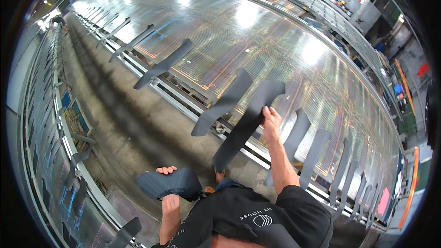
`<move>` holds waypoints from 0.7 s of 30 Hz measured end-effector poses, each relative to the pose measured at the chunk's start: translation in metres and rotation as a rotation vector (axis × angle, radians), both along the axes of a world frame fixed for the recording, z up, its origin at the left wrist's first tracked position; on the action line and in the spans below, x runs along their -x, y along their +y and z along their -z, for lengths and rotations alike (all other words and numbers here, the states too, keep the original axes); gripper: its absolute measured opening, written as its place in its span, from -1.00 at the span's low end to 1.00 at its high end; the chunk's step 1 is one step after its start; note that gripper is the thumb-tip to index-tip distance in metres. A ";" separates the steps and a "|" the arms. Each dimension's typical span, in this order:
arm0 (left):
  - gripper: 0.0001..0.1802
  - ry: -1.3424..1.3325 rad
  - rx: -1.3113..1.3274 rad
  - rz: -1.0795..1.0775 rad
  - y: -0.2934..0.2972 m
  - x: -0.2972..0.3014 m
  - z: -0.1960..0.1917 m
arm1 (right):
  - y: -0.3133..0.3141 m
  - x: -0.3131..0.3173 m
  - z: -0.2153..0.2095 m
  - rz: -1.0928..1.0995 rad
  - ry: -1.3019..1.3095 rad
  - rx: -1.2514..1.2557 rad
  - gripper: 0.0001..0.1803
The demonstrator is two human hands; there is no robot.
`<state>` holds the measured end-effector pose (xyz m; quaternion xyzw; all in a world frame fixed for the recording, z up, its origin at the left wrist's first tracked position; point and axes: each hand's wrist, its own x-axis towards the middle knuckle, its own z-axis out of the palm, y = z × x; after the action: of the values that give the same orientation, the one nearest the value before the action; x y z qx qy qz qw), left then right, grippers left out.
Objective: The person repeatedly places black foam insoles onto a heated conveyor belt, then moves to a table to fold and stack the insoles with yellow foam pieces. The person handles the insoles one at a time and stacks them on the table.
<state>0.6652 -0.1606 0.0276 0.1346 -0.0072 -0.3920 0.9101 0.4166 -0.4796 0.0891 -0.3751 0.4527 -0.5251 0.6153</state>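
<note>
My right hand (271,118) pinches the side of a long dark fabric strip (248,121) near its upper end. That end reaches over the edge of a long shiny printing table (239,41), while the lower end hangs in front of the rail. My left hand (166,170) is wrapped round a thick folded stack of dark fabric pieces (170,183), with only its fingertips showing beyond the stack. Just left of the held strip, another dark strip (223,103) lies across the table edge. To the right, a further grey strip (296,133) is partly covered by my forearm.
Several more strips (164,64) drape over the table's metal rail (177,97) in both directions. A second long table (39,170) with strips runs along the left, across a concrete aisle (115,110). A pink piece (383,201) lies at the far right.
</note>
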 end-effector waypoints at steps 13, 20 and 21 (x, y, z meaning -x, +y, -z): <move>-0.77 -0.194 -0.020 -0.095 -0.046 -0.057 -0.019 | 0.105 -0.153 -0.056 -0.609 0.485 0.984 -0.46; -0.80 -0.025 -0.138 -0.122 -0.063 -0.097 -0.027 | 0.184 -0.271 -0.035 -0.980 0.552 1.237 -0.52; -0.79 -0.093 -0.109 -0.093 -0.059 -0.114 -0.020 | 0.187 -0.282 -0.034 -1.022 0.594 1.242 -0.55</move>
<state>0.7788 -0.2198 0.0471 0.2023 -0.0217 -0.3425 0.9172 0.6983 -0.2930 0.1235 -0.9241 0.0008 -0.2160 0.3153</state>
